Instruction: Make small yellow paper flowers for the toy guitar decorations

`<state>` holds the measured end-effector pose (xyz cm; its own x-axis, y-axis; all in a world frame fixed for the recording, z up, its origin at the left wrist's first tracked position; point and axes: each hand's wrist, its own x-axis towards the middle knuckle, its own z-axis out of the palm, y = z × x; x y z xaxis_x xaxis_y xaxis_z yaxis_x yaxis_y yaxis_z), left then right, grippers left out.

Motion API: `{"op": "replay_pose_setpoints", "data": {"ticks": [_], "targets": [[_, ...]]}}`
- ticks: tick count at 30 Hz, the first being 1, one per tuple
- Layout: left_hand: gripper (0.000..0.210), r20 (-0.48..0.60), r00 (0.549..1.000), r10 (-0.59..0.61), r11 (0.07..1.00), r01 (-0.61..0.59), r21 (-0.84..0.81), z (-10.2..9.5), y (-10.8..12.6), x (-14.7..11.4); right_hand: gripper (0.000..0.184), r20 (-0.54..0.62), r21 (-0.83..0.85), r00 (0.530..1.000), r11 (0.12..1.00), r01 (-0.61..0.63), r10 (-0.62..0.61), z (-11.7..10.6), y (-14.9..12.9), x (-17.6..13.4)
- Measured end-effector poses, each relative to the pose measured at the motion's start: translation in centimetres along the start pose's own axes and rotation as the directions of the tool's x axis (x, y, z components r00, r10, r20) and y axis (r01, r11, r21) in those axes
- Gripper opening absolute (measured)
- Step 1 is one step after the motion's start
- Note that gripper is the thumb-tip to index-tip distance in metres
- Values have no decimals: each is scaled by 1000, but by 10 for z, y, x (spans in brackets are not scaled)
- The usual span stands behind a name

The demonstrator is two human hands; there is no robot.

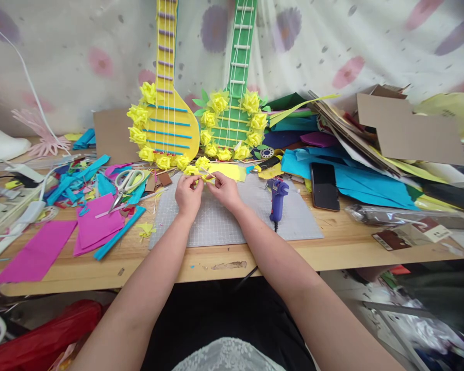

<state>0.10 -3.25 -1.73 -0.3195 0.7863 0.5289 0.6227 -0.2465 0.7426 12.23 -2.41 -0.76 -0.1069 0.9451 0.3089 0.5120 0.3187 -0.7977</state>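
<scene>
My left hand and my right hand meet above the back of a grey cutting mat. Fingertips of both are pinched on a small piece of yellow paper, its exact shape partly covered by the fingers. Just beyond them lie yellow paper flowers and a flat yellow sheet. A yellow paper guitar and a green paper guitar, both trimmed with yellow flowers, lean upright behind. To the right on the mat is a blue glue gun.
Scissors, magenta paper and blue strips lie left, near a white power strip. A phone, blue crepe paper and stacked cardboard occupy the right. The glue gun's cord crosses the table edge.
</scene>
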Motion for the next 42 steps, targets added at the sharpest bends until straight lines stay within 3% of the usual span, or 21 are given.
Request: {"op": "replay_pose_setpoints", "data": {"ticks": [9, 42], "targets": [[15, 2, 1000, -28, 999, 28, -43, 3, -4, 1, 22, -21, -40, 1000, 999, -20, 19, 0, 1, 1], [16, 9, 1000, -3, 1000, 3, 31, 1, -2, -2, 23, -11, -108, 1000, 994, 2, -3, 3, 3, 0]]}}
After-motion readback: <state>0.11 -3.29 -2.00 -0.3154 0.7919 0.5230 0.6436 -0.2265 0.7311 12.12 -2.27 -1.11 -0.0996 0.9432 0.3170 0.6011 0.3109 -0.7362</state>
